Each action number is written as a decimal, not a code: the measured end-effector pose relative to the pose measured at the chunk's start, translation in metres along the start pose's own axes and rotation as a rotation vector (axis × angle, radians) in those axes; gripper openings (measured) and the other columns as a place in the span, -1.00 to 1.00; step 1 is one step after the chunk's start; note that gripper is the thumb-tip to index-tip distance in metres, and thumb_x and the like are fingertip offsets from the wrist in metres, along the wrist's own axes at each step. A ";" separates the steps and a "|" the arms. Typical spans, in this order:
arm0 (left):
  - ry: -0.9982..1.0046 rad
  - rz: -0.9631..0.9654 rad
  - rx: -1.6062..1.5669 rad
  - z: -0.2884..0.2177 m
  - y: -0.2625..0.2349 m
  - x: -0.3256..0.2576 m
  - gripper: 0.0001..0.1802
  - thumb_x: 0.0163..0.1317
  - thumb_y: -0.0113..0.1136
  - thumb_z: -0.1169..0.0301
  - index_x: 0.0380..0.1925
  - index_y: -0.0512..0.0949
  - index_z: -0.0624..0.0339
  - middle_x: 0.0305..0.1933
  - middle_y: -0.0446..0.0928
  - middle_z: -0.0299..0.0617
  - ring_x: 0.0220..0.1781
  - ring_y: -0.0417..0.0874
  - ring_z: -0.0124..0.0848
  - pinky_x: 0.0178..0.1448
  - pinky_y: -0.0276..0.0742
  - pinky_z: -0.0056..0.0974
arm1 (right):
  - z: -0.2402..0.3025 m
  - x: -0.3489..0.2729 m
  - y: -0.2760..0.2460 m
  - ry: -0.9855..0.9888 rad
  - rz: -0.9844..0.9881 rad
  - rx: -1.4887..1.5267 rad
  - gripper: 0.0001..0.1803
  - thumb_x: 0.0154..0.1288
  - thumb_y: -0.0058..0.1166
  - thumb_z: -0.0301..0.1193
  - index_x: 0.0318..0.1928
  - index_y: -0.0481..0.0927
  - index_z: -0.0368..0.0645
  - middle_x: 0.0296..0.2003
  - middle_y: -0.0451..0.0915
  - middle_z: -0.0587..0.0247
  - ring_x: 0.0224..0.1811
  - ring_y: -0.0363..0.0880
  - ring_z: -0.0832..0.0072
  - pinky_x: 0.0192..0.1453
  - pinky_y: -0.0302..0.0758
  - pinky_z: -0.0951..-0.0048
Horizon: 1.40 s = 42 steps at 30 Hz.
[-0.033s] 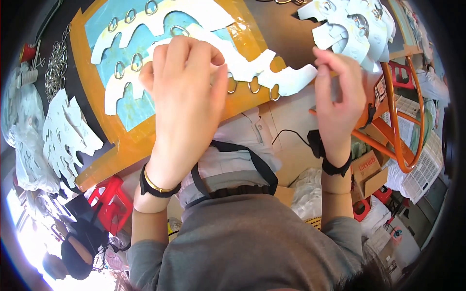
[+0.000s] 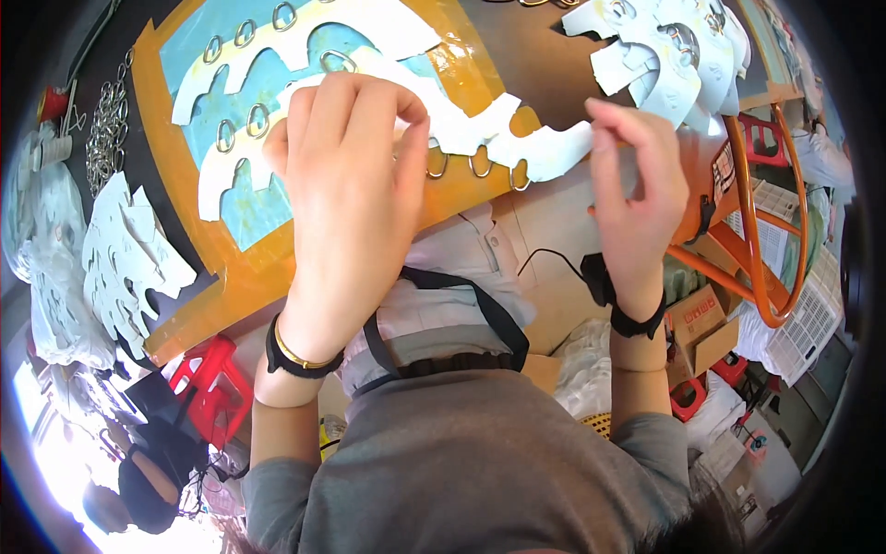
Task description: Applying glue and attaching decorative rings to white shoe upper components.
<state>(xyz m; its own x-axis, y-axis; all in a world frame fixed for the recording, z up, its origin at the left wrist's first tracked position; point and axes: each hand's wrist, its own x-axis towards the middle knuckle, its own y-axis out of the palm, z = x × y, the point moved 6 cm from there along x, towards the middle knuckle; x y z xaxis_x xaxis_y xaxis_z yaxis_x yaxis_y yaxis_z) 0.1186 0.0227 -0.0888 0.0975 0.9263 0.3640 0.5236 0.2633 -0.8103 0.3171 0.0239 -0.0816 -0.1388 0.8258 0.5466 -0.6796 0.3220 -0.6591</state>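
A white scalloped strip [image 2: 544, 152] of flat material, with metal D-rings [image 2: 479, 162] along its edge, lies across the near part of the taped blue board. My left hand [image 2: 346, 157] is curled over its middle, fingers bent down and thumb closed toward them; its fingertips are partly hidden. Off the board's near right edge, my right hand [image 2: 639, 175] has thumb and index finger at the strip's right end, seemingly pinching it. Another white scalloped strip [image 2: 295, 39] with rings on it lies farther back on the blue board [image 2: 263, 217].
White cut pieces are heaped at the far right [image 2: 683, 65] and at the left [image 2: 129, 258]. A pile of metal rings [image 2: 107, 129] lies by the left edge. Orange tubing [image 2: 752, 249] stands on the right; a red stool [image 2: 217, 388] is below left. Another person [image 2: 152, 480] sits at lower left.
My right hand has shifted slightly left, and the strip's right end with it. My left hand has barely moved, slightly down and left.
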 end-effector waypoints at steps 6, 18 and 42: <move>0.090 0.106 -0.280 -0.012 0.022 0.000 -0.84 0.05 0.18 0.56 -0.31 0.54 0.18 -0.41 0.45 -0.20 -0.31 0.48 -0.21 -0.22 0.33 -0.21 | 0.009 -0.004 0.028 -0.074 0.157 0.069 -0.79 0.04 0.15 -0.60 -0.24 0.58 -0.17 -0.36 0.50 0.26 -0.29 0.40 0.31 -0.21 0.36 0.38; -0.026 0.266 -0.277 -0.010 0.031 0.007 -0.93 0.05 0.21 0.58 -0.42 0.54 0.30 -0.40 0.51 -0.15 -0.43 0.57 -0.34 -0.32 0.45 -0.34 | 0.001 -0.001 0.048 -0.040 0.356 0.078 -0.88 0.08 0.15 -0.46 -0.32 0.55 -0.08 -0.36 0.44 0.38 -0.23 0.37 0.38 -0.09 0.19 0.34; -0.111 0.371 -0.188 -0.014 0.045 0.014 -0.86 0.02 0.17 0.47 -0.48 0.40 0.20 -0.46 0.40 -0.18 -0.34 0.46 -0.18 -0.25 0.26 -0.14 | 0.010 0.015 0.054 0.019 0.458 -0.020 -0.78 -0.10 0.18 -0.54 -0.52 0.35 -0.16 -0.54 0.36 0.31 -0.39 0.38 0.33 -0.24 0.24 0.38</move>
<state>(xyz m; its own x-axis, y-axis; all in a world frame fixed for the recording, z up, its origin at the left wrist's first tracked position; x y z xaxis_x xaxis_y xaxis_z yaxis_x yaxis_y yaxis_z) 0.1551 0.0440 -0.1137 0.2215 0.9751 0.0037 0.6167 -0.1372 -0.7752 0.2715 0.0494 -0.1035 -0.4087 0.8933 0.1872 -0.5370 -0.0695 -0.8407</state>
